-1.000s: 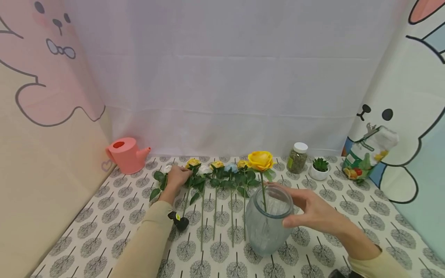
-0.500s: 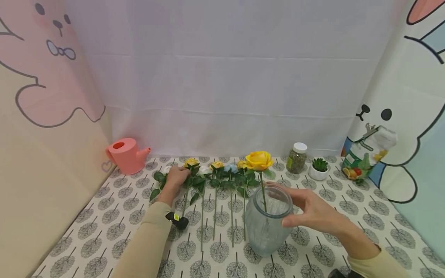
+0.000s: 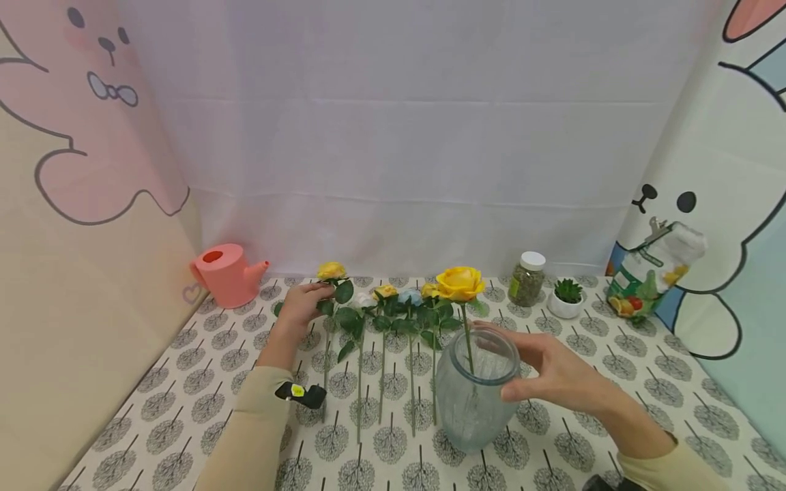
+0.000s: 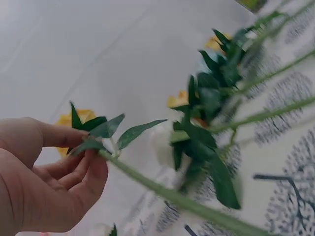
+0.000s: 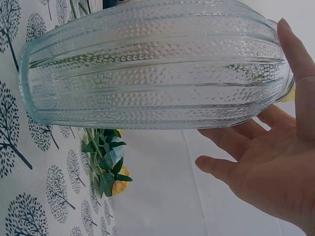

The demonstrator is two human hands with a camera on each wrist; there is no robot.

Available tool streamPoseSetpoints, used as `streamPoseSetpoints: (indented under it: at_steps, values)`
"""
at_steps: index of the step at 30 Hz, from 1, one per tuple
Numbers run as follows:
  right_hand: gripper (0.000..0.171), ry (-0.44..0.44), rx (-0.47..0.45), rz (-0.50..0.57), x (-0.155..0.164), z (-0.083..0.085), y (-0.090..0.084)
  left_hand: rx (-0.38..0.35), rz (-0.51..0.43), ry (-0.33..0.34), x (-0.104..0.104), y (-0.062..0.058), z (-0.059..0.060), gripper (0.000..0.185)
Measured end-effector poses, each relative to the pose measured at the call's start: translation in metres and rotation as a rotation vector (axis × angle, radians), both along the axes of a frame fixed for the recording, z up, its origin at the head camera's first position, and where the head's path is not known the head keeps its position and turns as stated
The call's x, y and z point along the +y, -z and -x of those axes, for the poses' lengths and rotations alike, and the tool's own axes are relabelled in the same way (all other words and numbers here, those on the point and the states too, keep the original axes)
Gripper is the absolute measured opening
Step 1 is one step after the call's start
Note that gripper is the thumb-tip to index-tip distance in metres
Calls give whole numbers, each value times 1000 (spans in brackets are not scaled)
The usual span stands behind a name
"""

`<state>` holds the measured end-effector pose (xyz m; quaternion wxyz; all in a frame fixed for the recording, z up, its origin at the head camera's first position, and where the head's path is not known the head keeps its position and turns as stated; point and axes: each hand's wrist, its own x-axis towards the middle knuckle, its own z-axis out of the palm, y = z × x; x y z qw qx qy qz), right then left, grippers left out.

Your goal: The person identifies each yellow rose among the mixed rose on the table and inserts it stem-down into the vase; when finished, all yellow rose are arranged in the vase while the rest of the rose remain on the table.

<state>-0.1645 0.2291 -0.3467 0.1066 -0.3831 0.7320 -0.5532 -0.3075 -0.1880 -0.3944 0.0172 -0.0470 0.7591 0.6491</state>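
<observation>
My left hand (image 3: 299,307) pinches a yellow rose (image 3: 332,271) just below its bloom. Its flower head stands above the row and the stem slants down over the cloth. In the left wrist view, thumb and fingers close on the green stem (image 4: 182,199) by the leaves. A ribbed clear glass vase (image 3: 469,416) stands upright on the right, holding one tall yellow rose (image 3: 459,283). With thumb in front and fingers behind, my right hand (image 3: 561,375) grips the vase near its rim. The right wrist view shows the bumpy glass side (image 5: 157,73).
Several more roses lie side by side between the hands, including a blue rose (image 3: 409,296) and a yellow rose (image 3: 385,291). Behind are a pink watering can (image 3: 226,276), a white-lidded jar (image 3: 526,279), a potted succulent (image 3: 566,300) and a clipped bag (image 3: 651,273).
My left hand has lifted the yellow rose off the row, raising its bloom and shifting slightly left. The right hand and the vase stay in place.
</observation>
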Motion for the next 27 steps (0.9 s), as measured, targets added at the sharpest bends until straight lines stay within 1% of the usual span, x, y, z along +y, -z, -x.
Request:
streamPoseSetpoints:
  at_steps: [2,5,8,10,12,14,16,17,20,23,25,27]
  values:
    - [72,0,-12,5,0,0,-1,4,-50,57,-1,-6,-4,44]
    - [72,-2,-9,4,1,0,0,28,-65,148,-1,-12,-6,47]
    - [72,3,-5,-1,1,0,-1,55,-93,208,0,-23,-10,48]
    - [72,7,7,-6,0,-1,-1,74,-132,232,0,-32,-14,46]
    - [72,10,12,-10,0,0,-2,95,-176,244,0,-43,-19,41]
    - [72,11,14,-10,0,0,-2,119,-230,255,1,-53,-26,30]
    - [72,9,5,-7,1,1,-1,142,-310,259,2,-64,-32,19]
    - [72,9,-2,-5,1,1,-1,153,-354,259,3,-69,-36,17]
    - [72,9,-26,1,2,1,0,186,-500,262,6,-83,-50,28]
    - [71,10,-18,-5,2,1,1,235,-617,277,10,-95,-64,35]
    - [71,8,-7,-8,2,1,1,268,-688,284,12,-101,-73,37]
    - [71,6,1,-10,1,1,1,308,-763,277,16,-108,-82,35]
